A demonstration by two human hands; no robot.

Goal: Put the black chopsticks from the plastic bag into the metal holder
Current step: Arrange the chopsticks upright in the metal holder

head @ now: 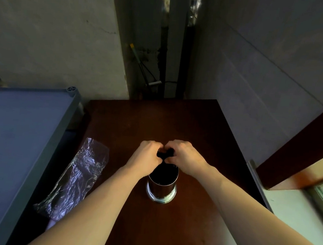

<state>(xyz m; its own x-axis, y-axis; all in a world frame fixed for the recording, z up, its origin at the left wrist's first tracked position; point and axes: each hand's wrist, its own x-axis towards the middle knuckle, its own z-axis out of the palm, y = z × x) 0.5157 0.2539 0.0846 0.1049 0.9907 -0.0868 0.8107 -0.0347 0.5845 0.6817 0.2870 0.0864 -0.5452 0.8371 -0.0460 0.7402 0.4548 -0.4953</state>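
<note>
While both hands (165, 155) grip chopsticks (165, 154) over holder (162, 183), dark wood table (205, 130), grey walls (47, 34)

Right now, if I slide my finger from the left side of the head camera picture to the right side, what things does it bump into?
Grey shelf → plastic bag → left hand → black chopsticks → right hand → window sill. The metal holder sits below the hands, so it is left out.

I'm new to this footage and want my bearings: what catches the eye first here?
Both hands, left hand and right hand, meet mid-table, gripping a bundle of black chopsticks above the shiny metal holder. To the left, a crinkled plastic bag lies at the edge of the dark wooden table.
</note>
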